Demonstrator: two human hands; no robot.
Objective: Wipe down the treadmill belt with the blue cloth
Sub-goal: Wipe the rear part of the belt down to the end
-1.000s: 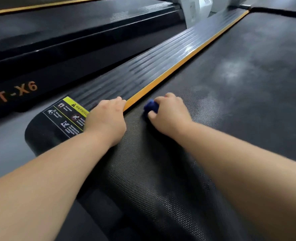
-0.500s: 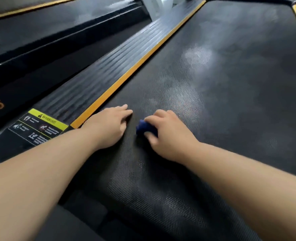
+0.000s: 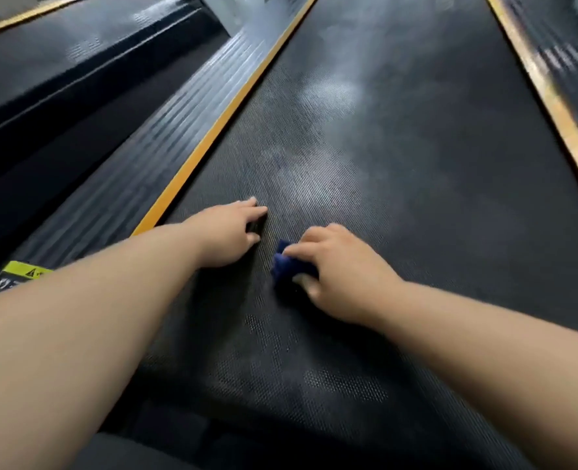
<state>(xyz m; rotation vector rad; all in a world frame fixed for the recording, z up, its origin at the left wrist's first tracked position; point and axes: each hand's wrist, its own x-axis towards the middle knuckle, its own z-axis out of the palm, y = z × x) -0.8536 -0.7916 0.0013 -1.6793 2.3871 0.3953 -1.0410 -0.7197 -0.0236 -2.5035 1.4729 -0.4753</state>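
Observation:
The black textured treadmill belt (image 3: 399, 157) fills the middle of the view, with pale dusty patches further up. My right hand (image 3: 338, 273) grips a small bunched blue cloth (image 3: 287, 264) and presses it on the belt near its rear end. Only the cloth's left part shows past my fingers. My left hand (image 3: 228, 232) rests on the belt just left of the cloth, fingers spread and fairly straight, near the left orange strip.
A ribbed black side rail (image 3: 138, 157) with an orange strip (image 3: 220, 123) runs along the belt's left. A second orange strip (image 3: 545, 86) borders the right. A yellow warning label (image 3: 26, 271) sits on the rail's rear. Another treadmill (image 3: 60, 69) stands to the left.
Both hands moved rightward from the left rail onto the belt. The right hand carried the cloth away from the orange strip toward the belt's middle. My view swung right.

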